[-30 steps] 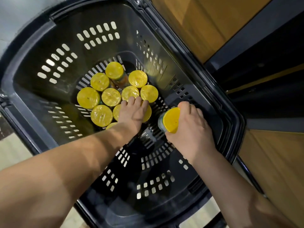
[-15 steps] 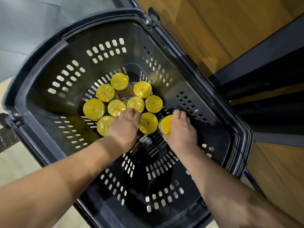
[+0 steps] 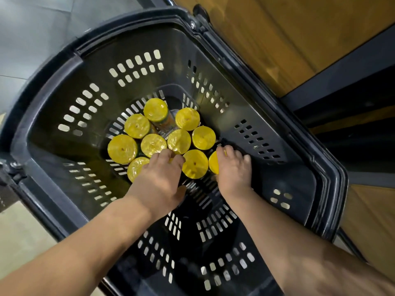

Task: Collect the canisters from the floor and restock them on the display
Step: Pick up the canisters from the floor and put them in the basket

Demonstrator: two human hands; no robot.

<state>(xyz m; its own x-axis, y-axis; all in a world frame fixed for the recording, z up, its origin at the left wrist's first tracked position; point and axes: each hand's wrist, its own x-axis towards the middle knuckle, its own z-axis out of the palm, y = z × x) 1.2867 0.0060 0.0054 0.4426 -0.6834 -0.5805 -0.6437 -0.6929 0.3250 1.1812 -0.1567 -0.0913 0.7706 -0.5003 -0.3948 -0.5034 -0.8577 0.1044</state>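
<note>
- Both hands reach down into a dark basket point(image 3: 256, 110) with slotted walls.
- Left hand point(image 3: 159, 180) lies with curled fingers on top of the yellow lids. The canister under it is almost hidden, so I cannot tell if the hand grips it or only rests on it.
- Right hand point(image 3: 233, 169) has its fingers curled round the held canister point(image 3: 213, 162), which stands near the basket's right wall. Only the edge of its yellow lid shows.
- Between the two hands the middle canister point(image 3: 195, 164) stands upright, just beside the held one.
- Just beyond the fingertips the other canisters point(image 3: 179, 141) stand packed close together, lids up.
- Farthest from the hands, the tilted canister point(image 3: 155, 110) leans and shows some of its orange side.
- Beyond the basket, grey floor point(image 3: 42, 28) lies on the left-hand side and a wooden panel point(image 3: 277, 39) on the right-hand side.
</note>
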